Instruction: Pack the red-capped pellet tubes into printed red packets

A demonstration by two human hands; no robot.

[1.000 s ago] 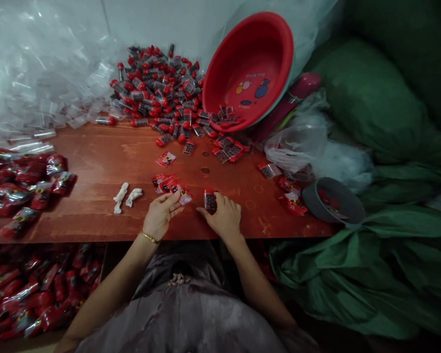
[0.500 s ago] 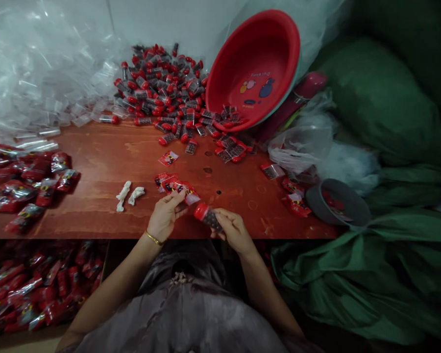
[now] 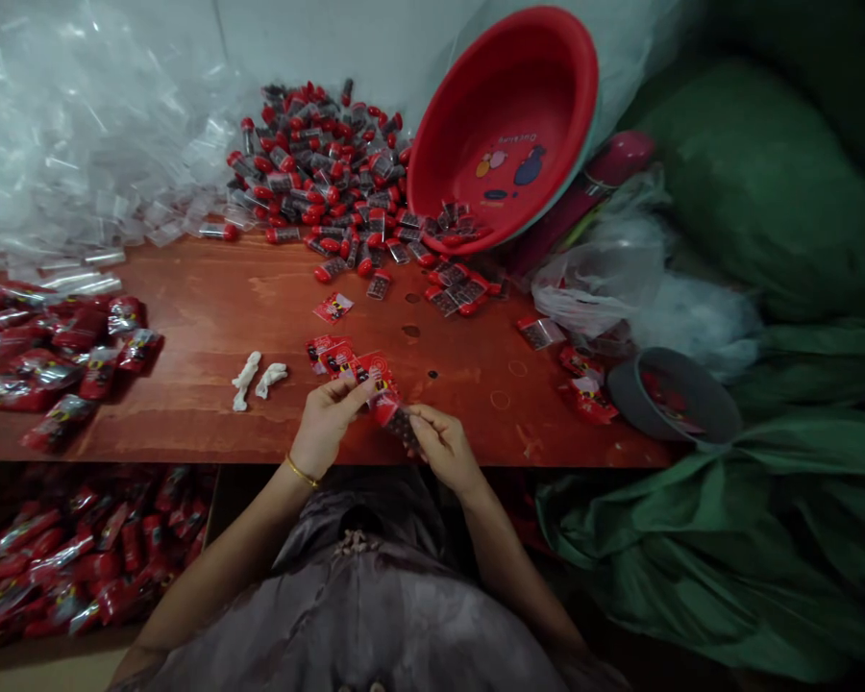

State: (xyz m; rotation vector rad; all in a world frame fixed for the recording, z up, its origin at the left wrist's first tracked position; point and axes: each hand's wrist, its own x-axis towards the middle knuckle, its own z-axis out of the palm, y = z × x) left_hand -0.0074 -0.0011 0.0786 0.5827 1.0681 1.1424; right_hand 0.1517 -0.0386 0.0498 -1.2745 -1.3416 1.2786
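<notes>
My right hand (image 3: pixel 445 447) is closed on a small clear bottle (image 3: pixel 406 429) with dark contents. Its red cap points up and left, toward my other hand. My left hand (image 3: pixel 330 423) pinches thumb and fingers together beside that cap; whatever lies between the fingertips is too small and blurred to make out. Just beyond the left fingertips, a row of overlapping red printed cards (image 3: pixel 346 358) lies on the table. One more printed card (image 3: pixel 333 308) rests farther back. Two twisted white pieces (image 3: pixel 246 381) lie left of my left hand.
Red-capped bottles (image 3: pixel 317 173) are heaped at the back, beside a tilted red basin (image 3: pixel 505 106). Clear plastic sleeves (image 3: pixel 108 144) pile up back left. Red wrapped packs (image 3: pixel 79 336) lie left, more fill a box (image 3: pixel 86 557) below. A grey bowl (image 3: pixel 630 394) stands right.
The bottle in my right hand has moved slightly left, its cap now close to my left fingertips. The view has shifted a little.
</notes>
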